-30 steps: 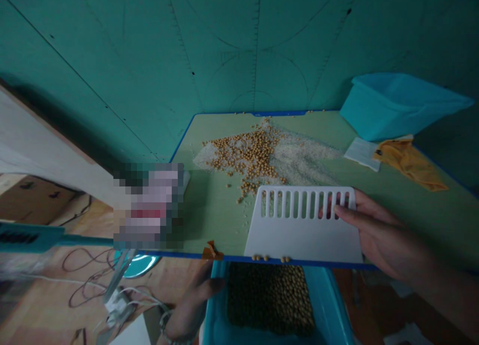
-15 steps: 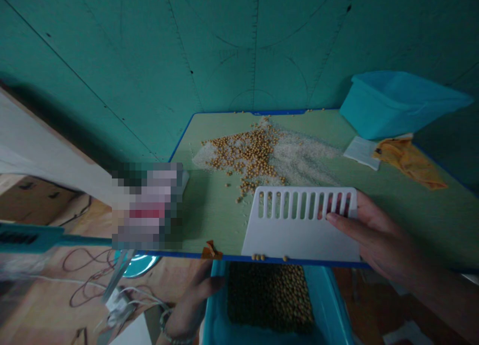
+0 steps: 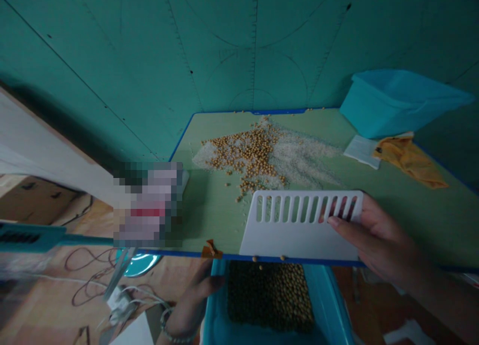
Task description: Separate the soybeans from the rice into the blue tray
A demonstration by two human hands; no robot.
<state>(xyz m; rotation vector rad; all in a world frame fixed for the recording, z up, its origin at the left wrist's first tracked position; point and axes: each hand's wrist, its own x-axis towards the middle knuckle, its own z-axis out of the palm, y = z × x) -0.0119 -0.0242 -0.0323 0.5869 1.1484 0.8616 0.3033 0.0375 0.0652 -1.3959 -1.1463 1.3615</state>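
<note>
My right hand (image 3: pixel 377 235) is closed on the right end of a white slotted plastic scraper (image 3: pixel 299 238), thumb on its near face. The scraper's lower edge stands along the board's near blue edge. Beyond it lies a pile of round tan beans (image 3: pixel 254 150) with white rice-like grains (image 3: pixel 310 155). A couple of beans rest at the blue edge, and one hangs over the bin. Below, my left hand (image 3: pixel 194 300) grips the left rim of a blue bin (image 3: pixel 337 300), fingers partly hidden. Tan beans and small dark green ones fill its bottom.
A blue tub (image 3: pixel 396 105) stands at the back right of the green board (image 3: pixel 209 205), by an orange cloth (image 3: pixel 411 160) and a white pad (image 3: pixel 362 151). A blurred-out item (image 3: pixel 149 205) is at the left edge. Cables and a power strip (image 3: pixel 119 302) lie on the floor.
The scraper has shifted slightly toward me, with my right hand. Some beans have left the board's near edge, and one is dropping into the bin. My left hand has stayed put.
</note>
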